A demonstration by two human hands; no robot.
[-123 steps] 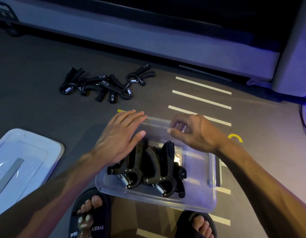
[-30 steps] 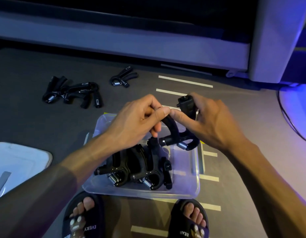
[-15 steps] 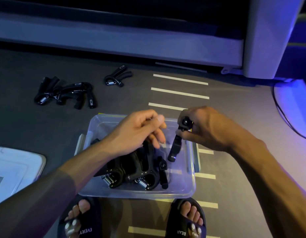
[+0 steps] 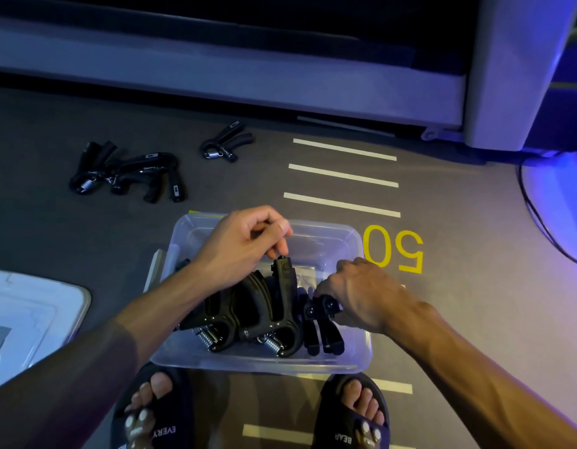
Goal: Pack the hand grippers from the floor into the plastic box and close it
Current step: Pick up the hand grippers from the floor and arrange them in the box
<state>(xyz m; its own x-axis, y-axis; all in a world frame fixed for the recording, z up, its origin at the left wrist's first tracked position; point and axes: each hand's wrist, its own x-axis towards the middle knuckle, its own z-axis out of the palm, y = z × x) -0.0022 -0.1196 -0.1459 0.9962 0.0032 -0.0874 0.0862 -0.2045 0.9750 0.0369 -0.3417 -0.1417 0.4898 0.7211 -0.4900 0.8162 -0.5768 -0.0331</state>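
A clear plastic box [image 4: 356,241] sits on the floor just in front of my feet. Several black hand grippers [image 4: 251,315] stand packed side by side in it, springs toward me. My right hand [image 4: 358,293] reaches into the box's right side and grips the newest hand gripper [image 4: 326,322] against the row. My left hand [image 4: 245,244] hovers over the row, fingertips pinching the upright handle tip [image 4: 282,264] of a packed gripper. A cluster of loose grippers [image 4: 128,173] and a single one [image 4: 225,144] lie on the floor beyond the box.
The box's white lid [image 4: 31,319] lies on the floor at the left. My sandalled feet [image 4: 157,413] stand right against the box's near wall. White floor stripes [image 4: 342,176] and a yellow "50" [image 4: 394,251] mark the carpet. A grey machine base [image 4: 235,69] runs along the back.
My right hand has lowered the gripper it held above the box down into the right side of the row. My left hand moved onto the upright handle tip.
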